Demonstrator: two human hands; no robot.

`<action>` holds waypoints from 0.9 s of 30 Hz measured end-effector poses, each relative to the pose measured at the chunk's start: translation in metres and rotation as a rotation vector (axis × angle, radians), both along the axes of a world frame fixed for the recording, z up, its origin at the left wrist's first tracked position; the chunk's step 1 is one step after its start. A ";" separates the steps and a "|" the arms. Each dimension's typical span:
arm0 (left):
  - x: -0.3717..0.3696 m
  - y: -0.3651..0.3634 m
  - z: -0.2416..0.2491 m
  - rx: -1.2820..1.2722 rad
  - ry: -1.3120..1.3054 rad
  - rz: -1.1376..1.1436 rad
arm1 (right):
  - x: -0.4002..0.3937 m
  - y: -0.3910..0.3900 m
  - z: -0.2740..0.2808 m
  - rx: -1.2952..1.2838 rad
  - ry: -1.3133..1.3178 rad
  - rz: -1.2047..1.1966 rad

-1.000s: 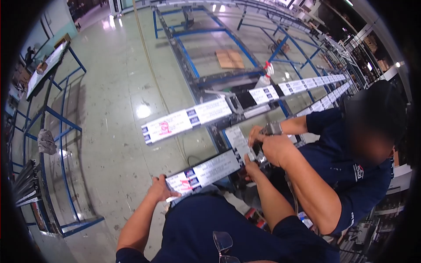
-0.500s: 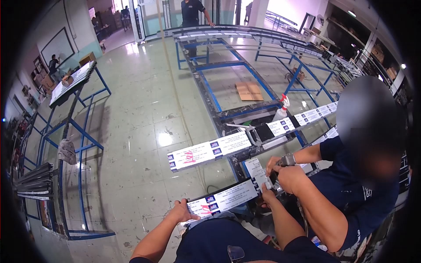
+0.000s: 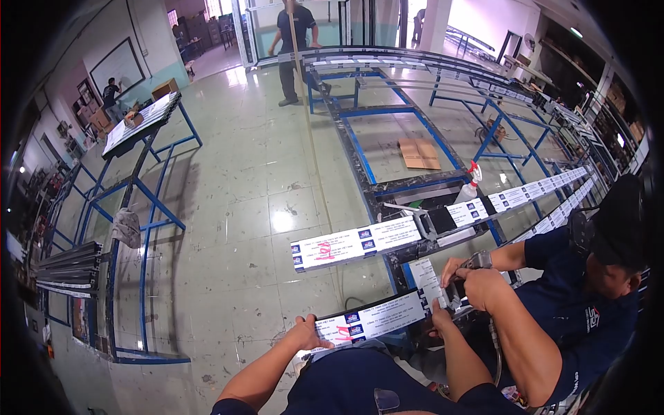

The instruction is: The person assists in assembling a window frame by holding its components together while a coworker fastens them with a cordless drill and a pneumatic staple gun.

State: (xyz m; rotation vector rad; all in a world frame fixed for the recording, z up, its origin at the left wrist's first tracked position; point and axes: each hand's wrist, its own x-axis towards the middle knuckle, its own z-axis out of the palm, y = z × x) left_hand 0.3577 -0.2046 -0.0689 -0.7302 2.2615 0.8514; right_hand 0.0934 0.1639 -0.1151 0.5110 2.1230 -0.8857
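A long frame profile [image 3: 387, 317], wrapped in white printed film with red handwriting, lies across in front of my body. My left hand [image 3: 308, 335] grips its left end, thumb on the near side and fingers over the far edge. At the other end my right hand [image 3: 441, 318] holds the profile beside a short white-filmed piece [image 3: 423, 273] that meets it at an angle. A co-worker's hands [image 3: 477, 282] work right at this joint, around a small metallic tool that their fingers mostly hide.
A second filmed profile [image 3: 353, 242] lies just beyond, across the blue-legged bench [image 3: 377, 181]. A spray bottle [image 3: 470, 185] and a cardboard sheet [image 3: 419, 153] are farther back. The co-worker [image 3: 553, 304] leans in close at right. Another rack [image 3: 142, 235] stands left, with a cloth [image 3: 126, 228].
My view has turned a little left, so the scene sits farther right. The person at the back has stepped left. Both my hands keep their places on the profile.
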 end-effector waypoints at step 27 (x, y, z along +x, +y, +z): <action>-0.004 0.002 0.009 0.000 0.090 0.036 | 0.005 -0.011 0.017 0.030 0.059 -0.033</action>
